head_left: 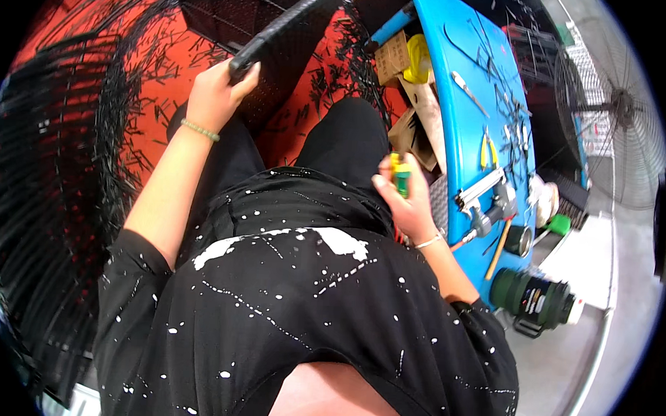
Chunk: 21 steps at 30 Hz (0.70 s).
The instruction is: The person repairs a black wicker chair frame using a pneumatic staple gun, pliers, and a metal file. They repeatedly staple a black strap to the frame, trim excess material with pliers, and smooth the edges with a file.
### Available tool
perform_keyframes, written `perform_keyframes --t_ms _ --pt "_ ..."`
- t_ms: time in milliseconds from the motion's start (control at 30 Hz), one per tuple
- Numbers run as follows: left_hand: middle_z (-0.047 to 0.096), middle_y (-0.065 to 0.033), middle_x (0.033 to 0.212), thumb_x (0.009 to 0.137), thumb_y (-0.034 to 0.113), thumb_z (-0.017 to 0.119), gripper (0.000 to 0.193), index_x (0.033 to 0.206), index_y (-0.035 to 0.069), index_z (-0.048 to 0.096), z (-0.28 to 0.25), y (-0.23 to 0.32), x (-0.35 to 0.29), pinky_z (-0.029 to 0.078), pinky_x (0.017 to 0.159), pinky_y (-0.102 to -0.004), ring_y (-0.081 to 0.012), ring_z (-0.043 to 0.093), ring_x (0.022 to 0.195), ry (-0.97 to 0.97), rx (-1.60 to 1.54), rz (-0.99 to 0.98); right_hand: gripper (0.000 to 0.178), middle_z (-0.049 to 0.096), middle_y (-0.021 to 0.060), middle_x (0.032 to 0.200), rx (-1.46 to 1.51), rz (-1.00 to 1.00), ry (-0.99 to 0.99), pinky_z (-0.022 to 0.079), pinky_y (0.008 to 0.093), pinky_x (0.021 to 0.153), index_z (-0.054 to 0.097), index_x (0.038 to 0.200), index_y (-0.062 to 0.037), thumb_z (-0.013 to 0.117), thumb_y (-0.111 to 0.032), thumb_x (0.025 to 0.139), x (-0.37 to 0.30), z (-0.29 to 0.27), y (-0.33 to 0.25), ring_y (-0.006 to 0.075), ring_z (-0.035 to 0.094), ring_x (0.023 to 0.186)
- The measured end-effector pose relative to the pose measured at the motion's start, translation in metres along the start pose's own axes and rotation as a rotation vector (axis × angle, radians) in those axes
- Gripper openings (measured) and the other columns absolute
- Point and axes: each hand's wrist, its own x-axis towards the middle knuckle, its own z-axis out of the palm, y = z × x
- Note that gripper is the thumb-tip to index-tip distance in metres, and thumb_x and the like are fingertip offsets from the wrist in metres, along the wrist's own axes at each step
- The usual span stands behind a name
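My left hand is closed around the edge of a black woven-looking panel, which leans up in front of my left leg. The panel's far part runs out of view at the top. Close to my right thigh, my right hand grips a tool with a yellow and green handle; its working end is hidden, so its kind does not show. The two hands are well apart.
Short black strips litter the red floor. At left lies a big heap of long black strips. A blue table at right bears yellow-handled pliers, a hammer and other tools. Beyond are a dark green jug and a fan.
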Motion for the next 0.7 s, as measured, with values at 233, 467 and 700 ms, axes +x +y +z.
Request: perform_keyframes --t_ms 233,467,700 --pt "0.058 -0.0126 0.062 0.084 0.026 0.07 0.026 0.08 0.001 0.064 0.002 0.008 -0.001 0.045 0.055 -0.0312 -0.0232 0.056 0.053 0.01 -0.051 -0.048 0.034 0.059 0.0041 0.102 0.163 0.102 -0.44 0.046 0.0257 0.087 0.048 0.13 -0.0025 0.048 -0.018 0.1 0.03 0.036 -0.007 0.0099 0.057 0.095" --pt "0.058 -0.0114 0.061 0.081 0.023 0.072 0.024 0.073 0.003 0.062 0.0 0.035 -0.025 0.047 0.051 -0.0323 -0.0237 0.059 0.051 0.041 -0.041 0.006 0.036 0.061 0.0102 0.114 0.422 0.324 -0.679 0.046 0.0281 0.092 0.046 0.13 0.0034 0.045 -0.019 0.101 0.048 0.046 -0.037 0.0136 0.059 0.103" --pt "0.056 -0.0086 0.062 0.078 0.029 0.076 0.03 0.07 0.005 0.061 0.007 0.04 -0.038 0.046 0.05 -0.0329 -0.0251 0.059 0.054 -0.037 -0.065 0.024 0.037 0.053 0.0141 0.104 -0.236 -0.314 -0.39 0.045 0.0342 0.086 0.044 0.121 0.0018 0.059 -0.015 0.093 0.05 0.067 -0.017 0.0252 0.056 0.094"
